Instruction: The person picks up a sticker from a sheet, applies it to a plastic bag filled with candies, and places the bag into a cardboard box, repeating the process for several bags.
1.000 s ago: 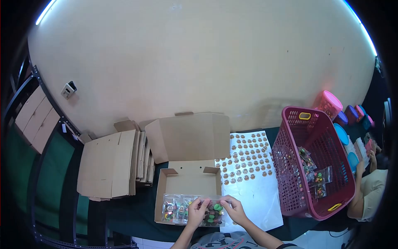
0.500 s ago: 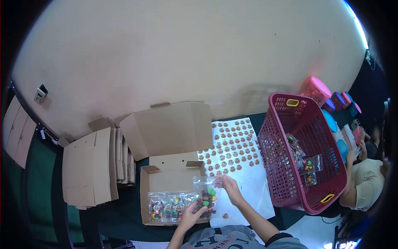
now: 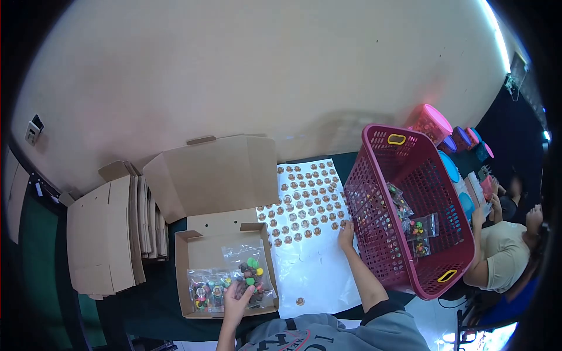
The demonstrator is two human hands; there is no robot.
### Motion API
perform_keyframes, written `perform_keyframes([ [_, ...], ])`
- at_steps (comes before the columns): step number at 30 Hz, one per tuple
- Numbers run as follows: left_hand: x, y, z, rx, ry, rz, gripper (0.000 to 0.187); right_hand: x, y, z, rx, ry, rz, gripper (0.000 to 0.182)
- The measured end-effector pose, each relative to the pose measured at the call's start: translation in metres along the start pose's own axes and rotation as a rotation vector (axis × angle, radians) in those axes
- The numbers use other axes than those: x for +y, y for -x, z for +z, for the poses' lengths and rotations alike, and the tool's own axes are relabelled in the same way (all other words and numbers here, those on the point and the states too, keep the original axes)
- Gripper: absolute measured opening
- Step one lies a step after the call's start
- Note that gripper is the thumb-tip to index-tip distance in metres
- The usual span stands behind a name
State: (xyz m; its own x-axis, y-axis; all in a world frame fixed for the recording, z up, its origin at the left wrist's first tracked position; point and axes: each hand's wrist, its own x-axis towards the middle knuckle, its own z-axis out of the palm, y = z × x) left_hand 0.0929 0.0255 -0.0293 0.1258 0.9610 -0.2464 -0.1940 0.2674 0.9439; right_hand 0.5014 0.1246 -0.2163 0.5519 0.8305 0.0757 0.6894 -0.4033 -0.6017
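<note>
My left hand (image 3: 237, 301) holds a clear bag (image 3: 253, 275) of brown, green and yellow candies by its lower left side, over the right part of an open cardboard box (image 3: 182, 257). Other filled clear bags (image 3: 202, 292) with round stickers lie in the box, left of my fingers. My right hand (image 3: 346, 233) reaches to the right edge of a white sheet (image 3: 316, 263) with rows of round stickers; whether its fingertips hold a sticker is too small to tell. One lone sticker (image 3: 300, 301) is near the sheet's lower edge.
Flattened cardboard boxes (image 3: 102, 240) are stacked at the left. A maroon basket (image 3: 374, 193) with several candy bags stands on the right. Behind it are pink-lidded tubs (image 3: 436, 120) and blue lids (image 3: 449, 167). A co-worker (image 3: 503, 254) sits at the far right.
My right hand has let go of the candy bag and moved right to the sticker sheet. The bag now leans lower over the box in my left hand. The view has shifted slightly right.
</note>
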Motion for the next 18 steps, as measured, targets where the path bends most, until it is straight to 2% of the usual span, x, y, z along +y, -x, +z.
perform_keyframes([
  [1,0.0,0.001,0.001,-0.002,0.008,0.0,0.031,-0.005,0.004,0.003,0.175,0.007,-0.082,0.036],
  [2,0.0,0.001,0.003,-0.003,0.015,0.001,0.031,-0.009,0.003,0.001,0.168,0.004,-0.084,0.036],
  [5,-0.001,0.001,0.006,-0.031,0.036,0.005,0.031,-0.021,-0.003,-0.009,0.134,0.015,-0.021,0.016],
  [8,-0.003,-0.001,0.007,-0.052,0.033,0.014,0.031,-0.014,-0.006,-0.001,0.124,0.118,0.013,0.012],
  [14,-0.003,0.001,0.002,-0.066,-0.004,0.019,0.033,-0.032,0.012,-0.004,0.204,0.105,0.124,0.012],
  [17,0.0,0.004,0.002,-0.054,0.067,-0.022,0.038,-0.046,0.029,-0.014,0.282,0.025,-0.02,0.015],
  [18,0.002,0.004,0.003,-0.036,0.065,-0.023,0.038,-0.049,0.034,-0.014,0.334,-0.055,-0.143,0.016],
])
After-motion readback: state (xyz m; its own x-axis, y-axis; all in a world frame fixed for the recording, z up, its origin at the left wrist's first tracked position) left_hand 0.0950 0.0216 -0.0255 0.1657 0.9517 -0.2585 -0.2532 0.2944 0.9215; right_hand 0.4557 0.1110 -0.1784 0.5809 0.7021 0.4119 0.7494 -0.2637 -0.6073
